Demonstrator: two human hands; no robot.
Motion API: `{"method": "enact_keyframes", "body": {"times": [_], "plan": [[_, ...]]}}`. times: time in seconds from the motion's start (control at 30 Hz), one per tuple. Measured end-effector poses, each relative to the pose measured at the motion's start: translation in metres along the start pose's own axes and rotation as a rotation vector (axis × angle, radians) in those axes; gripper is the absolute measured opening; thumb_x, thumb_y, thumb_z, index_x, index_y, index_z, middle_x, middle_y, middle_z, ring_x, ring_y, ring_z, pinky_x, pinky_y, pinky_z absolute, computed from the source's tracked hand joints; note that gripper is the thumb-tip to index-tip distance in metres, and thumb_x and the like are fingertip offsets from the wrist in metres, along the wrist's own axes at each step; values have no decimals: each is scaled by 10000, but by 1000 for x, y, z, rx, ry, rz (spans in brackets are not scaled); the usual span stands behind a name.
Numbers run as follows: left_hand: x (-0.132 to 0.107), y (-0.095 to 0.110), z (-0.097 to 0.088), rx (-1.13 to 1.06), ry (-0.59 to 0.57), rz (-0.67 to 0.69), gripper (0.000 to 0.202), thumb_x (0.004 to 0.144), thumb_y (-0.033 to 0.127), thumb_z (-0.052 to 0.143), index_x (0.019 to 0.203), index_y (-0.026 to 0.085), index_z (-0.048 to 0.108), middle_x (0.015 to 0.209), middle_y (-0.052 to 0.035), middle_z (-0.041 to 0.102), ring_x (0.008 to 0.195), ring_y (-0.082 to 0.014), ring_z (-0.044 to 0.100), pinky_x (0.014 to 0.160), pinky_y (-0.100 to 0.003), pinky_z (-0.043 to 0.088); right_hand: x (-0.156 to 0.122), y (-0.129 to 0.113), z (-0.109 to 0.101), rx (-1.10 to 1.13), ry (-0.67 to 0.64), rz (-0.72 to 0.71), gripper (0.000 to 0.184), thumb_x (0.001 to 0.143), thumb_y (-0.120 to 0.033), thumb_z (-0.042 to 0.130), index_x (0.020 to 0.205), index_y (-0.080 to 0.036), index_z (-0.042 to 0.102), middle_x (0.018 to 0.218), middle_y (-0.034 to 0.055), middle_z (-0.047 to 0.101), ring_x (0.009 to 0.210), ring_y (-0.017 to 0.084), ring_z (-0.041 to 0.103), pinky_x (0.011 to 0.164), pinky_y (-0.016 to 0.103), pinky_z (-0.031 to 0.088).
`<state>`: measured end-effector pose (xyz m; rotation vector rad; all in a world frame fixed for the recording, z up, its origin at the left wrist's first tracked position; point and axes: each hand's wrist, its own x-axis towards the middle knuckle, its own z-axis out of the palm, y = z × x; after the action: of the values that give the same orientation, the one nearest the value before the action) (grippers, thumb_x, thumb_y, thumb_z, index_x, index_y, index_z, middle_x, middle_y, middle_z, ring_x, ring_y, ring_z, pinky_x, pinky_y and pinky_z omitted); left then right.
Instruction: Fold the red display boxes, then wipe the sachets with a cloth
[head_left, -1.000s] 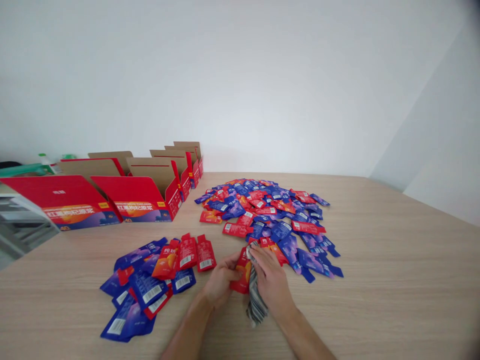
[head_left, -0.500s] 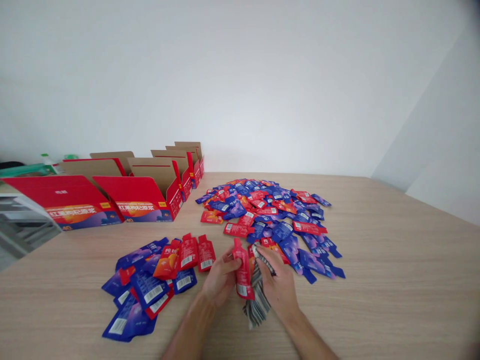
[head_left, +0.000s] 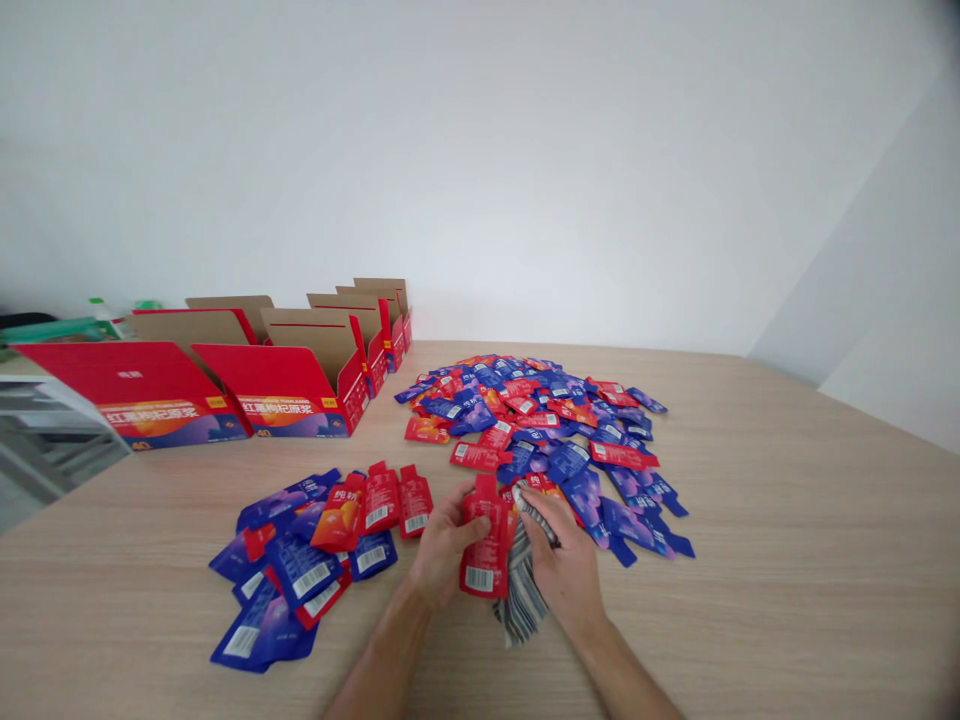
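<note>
A red pouch (head_left: 486, 550) with a barcode near its bottom is pinched between the thumb and fingers of my left hand (head_left: 444, 545), its spout end pointing away from me. Close beside it, my right hand (head_left: 564, 560) is closed on a grey-and-white striped cloth (head_left: 521, 605) that hangs down below the fingers. Past my hands spreads a large heap of red and blue pouches (head_left: 568, 461). To the left of my left arm lies a smaller pile of pouches (head_left: 302, 568), red and blue, overlapping each other.
Open red cardboard boxes (head_left: 277, 375) stand in rows at the back left of the wooden table (head_left: 787, 520). Behind them are a green-capped bottle (head_left: 105, 315) and a teal item (head_left: 52, 332). A white wall (head_left: 570, 170) rises along the table's far edge.
The red pouch has turned so its broad barcoded face shows more fully. My right hand and the cloth have shifted slightly right. The whole view has moved a little.
</note>
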<state>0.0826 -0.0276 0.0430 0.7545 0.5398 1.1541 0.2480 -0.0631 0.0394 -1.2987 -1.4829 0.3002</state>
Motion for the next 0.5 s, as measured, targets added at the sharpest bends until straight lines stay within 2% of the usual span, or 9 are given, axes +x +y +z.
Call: {"method": "enact_keyframes", "body": {"times": [0.17,0.27,0.37,0.43,0.5], "plan": [[4,-2,0,37,65,84,587,682,204,784,1223,236,558,941,-32,706,766,-163,661,706,-267,504,-1,-2,1,27,-11,-22,260,936,-282,540,1156,-255,678,1171,77,687,1121,227,623,995,421,498],[5,-6,1,15,101,103,516,704,168,741,1176,259,555,909,10,678,737,-133,630,670,-227,472,-4,-8,3,79,-102,-76,261,940,-260,535,1161,-267,675,1172,71,690,1121,219,629,981,407,514],[4,-10,7,-42,139,110,510,708,128,718,1162,276,538,955,22,663,795,-129,626,720,-225,472,-7,-16,5,135,-178,-140,276,943,-224,532,1184,-277,656,1188,66,684,1135,209,620,973,397,522],[3,-12,13,-108,152,81,492,706,121,717,1146,269,554,982,21,665,829,-130,627,755,-227,471,-8,-21,5,160,-200,-168,287,944,-205,528,1194,-280,648,1196,68,681,1144,210,614,973,399,523],[2,-13,19,-178,140,10,357,730,165,712,1068,222,610,966,5,676,829,-137,630,771,-235,474,-9,-23,4,161,-213,-185,298,946,-188,521,1200,-285,643,1207,67,676,1155,209,608,982,403,519]]}}
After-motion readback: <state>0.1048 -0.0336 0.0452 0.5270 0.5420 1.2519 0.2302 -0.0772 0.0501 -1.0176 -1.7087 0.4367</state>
